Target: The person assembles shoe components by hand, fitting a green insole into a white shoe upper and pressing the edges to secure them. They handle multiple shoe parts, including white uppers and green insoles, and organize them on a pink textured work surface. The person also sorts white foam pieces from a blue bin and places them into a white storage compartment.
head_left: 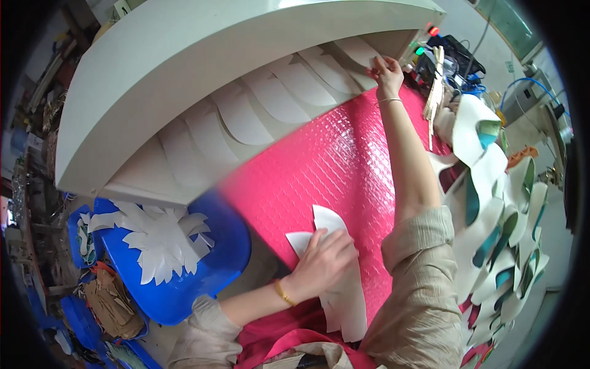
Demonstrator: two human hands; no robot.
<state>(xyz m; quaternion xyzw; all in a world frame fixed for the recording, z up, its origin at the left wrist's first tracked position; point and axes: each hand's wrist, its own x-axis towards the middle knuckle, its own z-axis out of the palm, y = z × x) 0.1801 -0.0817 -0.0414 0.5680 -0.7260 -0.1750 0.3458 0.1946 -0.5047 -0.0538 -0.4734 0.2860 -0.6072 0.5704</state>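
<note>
My left hand (326, 261) is bent over a small stack of white cut pieces (345, 301) close to my body, its fingers curled on the upper part. The pieces are flat, with rounded and pointed ends, and fan apart slightly. At the far right my right hand (388, 75) reaches to the mouth of a large white machine (233, 52). Its fingers are pinched at the edge of a white rounded piece (358, 50). Beside that piece, several similar white pieces (279, 92) lie in a row inside the opening, partly under the hood.
A shiny pink cover (313, 147) spreads before the machine. To the left, a blue chair (230, 252) carries a heap of white pieces (161, 243). White and teal curved pieces (482, 178) pile up at right. Thin strips (435, 92) and cables lie by the machine's right end.
</note>
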